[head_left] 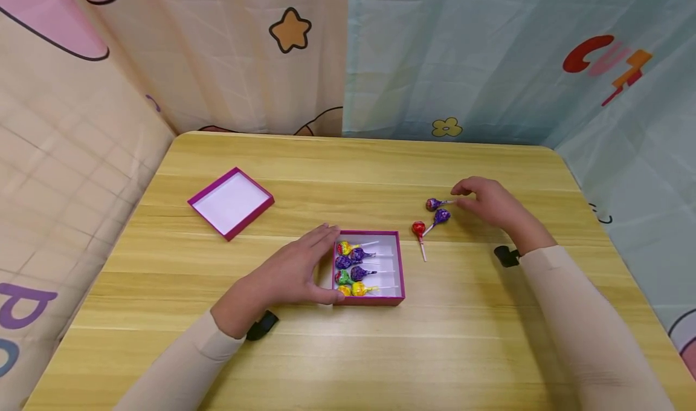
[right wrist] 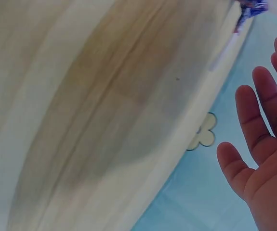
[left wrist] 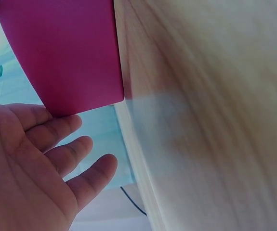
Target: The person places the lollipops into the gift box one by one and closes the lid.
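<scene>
In the head view an open magenta box with a white inside holds several wrapped lollipops, purple, yellow and green, sticks pointing right. My left hand spans the box's left side, thumb at the near corner and fingers at the far one. The left wrist view shows the box's plain magenta wall between them. To the right, three loose lollipops lie on the table: a red one and two purple ones. My right hand hovers by the stick of the farther purple lollipop, fingers loosely bent, apparently holding nothing.
A magenta lid, white inside up, lies at the left on the wooden table. Printed curtains hang behind the table's far edge and along both sides. Each wrist wears a black strap mount.
</scene>
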A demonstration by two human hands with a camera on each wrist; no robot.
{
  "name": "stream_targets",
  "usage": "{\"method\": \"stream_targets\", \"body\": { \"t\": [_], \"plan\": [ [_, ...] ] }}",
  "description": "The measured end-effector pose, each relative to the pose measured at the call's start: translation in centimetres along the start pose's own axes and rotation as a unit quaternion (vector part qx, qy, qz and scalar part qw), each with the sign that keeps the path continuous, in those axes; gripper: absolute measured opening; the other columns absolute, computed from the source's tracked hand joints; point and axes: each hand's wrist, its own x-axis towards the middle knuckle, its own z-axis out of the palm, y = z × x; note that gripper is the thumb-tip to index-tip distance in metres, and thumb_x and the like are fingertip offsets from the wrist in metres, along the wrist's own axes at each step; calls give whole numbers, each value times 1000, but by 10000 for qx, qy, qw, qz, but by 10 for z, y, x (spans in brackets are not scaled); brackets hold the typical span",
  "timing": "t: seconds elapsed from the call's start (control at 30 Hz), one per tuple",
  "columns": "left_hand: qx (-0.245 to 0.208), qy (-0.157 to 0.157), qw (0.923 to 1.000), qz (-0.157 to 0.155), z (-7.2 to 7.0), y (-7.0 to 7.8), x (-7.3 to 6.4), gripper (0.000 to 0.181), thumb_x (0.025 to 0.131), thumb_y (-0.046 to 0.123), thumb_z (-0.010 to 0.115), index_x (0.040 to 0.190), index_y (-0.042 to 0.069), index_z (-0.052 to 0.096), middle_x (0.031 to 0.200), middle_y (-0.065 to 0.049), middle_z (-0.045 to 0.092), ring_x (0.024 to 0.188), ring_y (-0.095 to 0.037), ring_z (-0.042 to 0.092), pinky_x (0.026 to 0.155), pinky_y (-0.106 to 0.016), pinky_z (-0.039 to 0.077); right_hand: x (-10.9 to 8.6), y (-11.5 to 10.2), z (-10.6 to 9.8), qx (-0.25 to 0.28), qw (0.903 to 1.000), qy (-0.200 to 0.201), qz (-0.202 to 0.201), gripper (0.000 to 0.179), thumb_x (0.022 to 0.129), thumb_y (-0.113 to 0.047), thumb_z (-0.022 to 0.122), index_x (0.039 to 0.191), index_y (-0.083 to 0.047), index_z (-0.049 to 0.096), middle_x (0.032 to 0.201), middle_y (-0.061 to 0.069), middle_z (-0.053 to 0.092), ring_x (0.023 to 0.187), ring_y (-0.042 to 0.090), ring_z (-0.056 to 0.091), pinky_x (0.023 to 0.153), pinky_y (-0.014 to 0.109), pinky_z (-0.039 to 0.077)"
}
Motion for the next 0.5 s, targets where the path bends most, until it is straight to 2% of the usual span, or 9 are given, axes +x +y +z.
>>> {"method": "stream_targets", "body": {
  "t": [0.27, 0.5],
  "plan": [
    [-12, -1, 10000, 19, 1, -1, 0, 118, 72, 79, 65, 160, 14, 20, 164, -2, 19, 150, -21, 16, 115, -48, 28, 17, 7, 8, -3, 9990, -444, 101, 17, 98, -4, 58, 111, 2, 66, 112, 20, 66, 106, 36, 59, 97, 55, 46],
    [-22, 14, 10000, 23, 0, -1, 0, 117, 72, 80, 64, 160, 14, 21, 164, -2, 20, 150, -21, 16, 115, -49, 29, 20, 10, 12, -143, 9985, -516, 74, 13, 98, -1, 57, 106, 1, 67, 105, 17, 67, 98, 33, 60, 92, 54, 48]
  ]
}}
